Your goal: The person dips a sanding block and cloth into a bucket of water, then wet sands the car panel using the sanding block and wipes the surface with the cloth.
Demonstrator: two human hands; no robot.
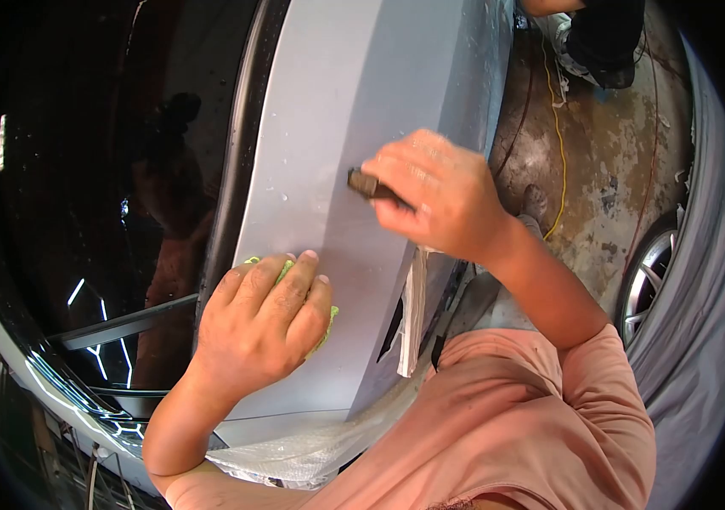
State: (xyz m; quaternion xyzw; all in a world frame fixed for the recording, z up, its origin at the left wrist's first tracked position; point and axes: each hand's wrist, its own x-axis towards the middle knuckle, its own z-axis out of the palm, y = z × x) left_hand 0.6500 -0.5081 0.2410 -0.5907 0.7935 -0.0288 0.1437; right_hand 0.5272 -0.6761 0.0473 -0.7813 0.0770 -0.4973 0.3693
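My left hand [262, 321] presses down on the grey car panel [320, 102], its fingers over a yellow-green cloth [328, 327] that shows at the edges of the hand. My right hand [440, 195], a little blurred, is above the panel's outer side, up and to the right of the left hand. Its fingers are wrapped round a small dark block [364, 184], most of which the hand hides. Whether the block touches the panel, I cannot tell. Small water drops dot the panel near the dark window.
A dark glossy window [107, 170] lies left of the panel. White masking material [294, 455] and a pale strip [413, 323] hang along its near edge. A yellow cord [561, 161] runs over the stained floor. Another person [604, 38] is at the top right, above a draped wheel [649, 276].
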